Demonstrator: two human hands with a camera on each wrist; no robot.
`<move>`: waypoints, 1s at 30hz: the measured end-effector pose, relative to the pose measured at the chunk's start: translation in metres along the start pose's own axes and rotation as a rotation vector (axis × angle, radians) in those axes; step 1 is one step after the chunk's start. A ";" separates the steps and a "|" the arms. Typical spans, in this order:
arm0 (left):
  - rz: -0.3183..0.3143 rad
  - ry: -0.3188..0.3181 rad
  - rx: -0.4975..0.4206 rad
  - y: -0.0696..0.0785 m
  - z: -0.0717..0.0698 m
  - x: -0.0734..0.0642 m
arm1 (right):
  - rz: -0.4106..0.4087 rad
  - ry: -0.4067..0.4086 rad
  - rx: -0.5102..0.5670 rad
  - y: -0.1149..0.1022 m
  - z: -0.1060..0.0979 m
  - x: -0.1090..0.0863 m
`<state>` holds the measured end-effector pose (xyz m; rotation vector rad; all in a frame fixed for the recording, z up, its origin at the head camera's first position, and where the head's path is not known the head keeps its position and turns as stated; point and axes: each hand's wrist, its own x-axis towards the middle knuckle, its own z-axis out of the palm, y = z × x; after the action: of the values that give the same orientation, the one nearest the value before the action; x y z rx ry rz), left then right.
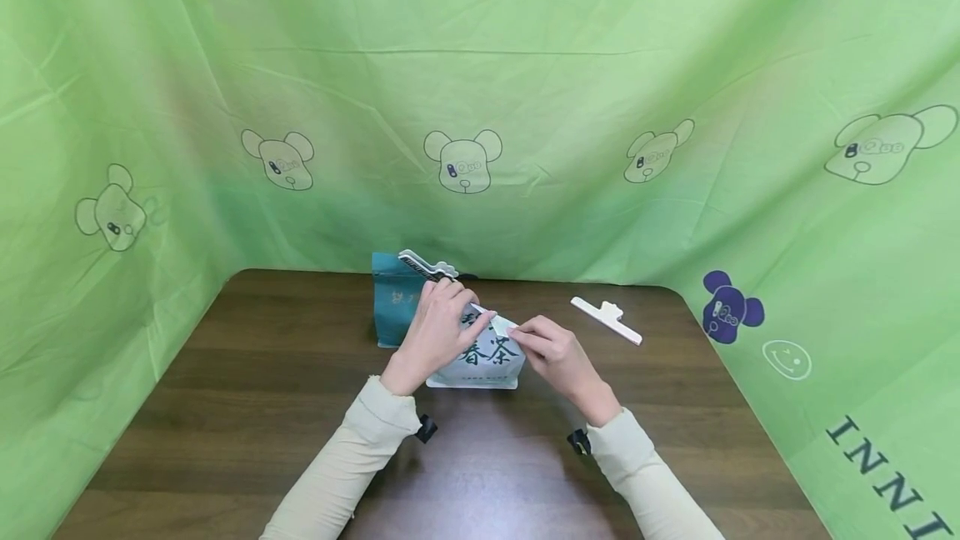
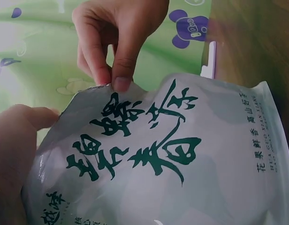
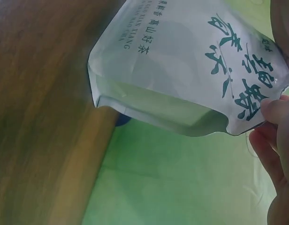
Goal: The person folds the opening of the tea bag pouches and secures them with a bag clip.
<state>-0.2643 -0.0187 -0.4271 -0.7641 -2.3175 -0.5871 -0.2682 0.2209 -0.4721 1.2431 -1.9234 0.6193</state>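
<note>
A pale tea bag (image 1: 483, 365) with green characters stands on the table, its top edge slanting between both hands. At its upper left my left hand (image 1: 437, 327) grips the top edge, thumb in front; some of those fingers are hidden in the left wrist view. The right hand (image 1: 551, 352) pinches the upper right corner between thumb and fingertips. In the left wrist view that pinching right hand (image 2: 121, 37) shows above the bag (image 2: 205, 154). From the right wrist, the bag's side gusset (image 3: 168, 110) is visible, bulging outward.
Behind the left hand stands a teal pouch (image 1: 390, 307) with a clip (image 1: 427, 265) at its top, partly hidden. A white bag clip (image 1: 607, 321) lies to the right on the brown wooden table (image 1: 300, 373). Green printed cloth (image 1: 465, 90) hangs around the table's back and sides.
</note>
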 end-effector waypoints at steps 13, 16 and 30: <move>0.030 -0.054 0.024 0.000 -0.003 -0.001 | 0.001 0.037 -0.024 0.000 0.010 0.001; 0.037 -0.036 0.020 0.000 -0.001 -0.001 | 0.009 0.047 -0.041 0.000 0.014 0.001; 0.055 0.023 0.021 -0.002 0.004 -0.003 | 0.099 0.071 -0.002 -0.004 0.020 0.009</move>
<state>-0.2651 -0.0186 -0.4328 -0.8045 -2.2706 -0.5432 -0.2736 0.1998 -0.4767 1.1147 -1.9351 0.7027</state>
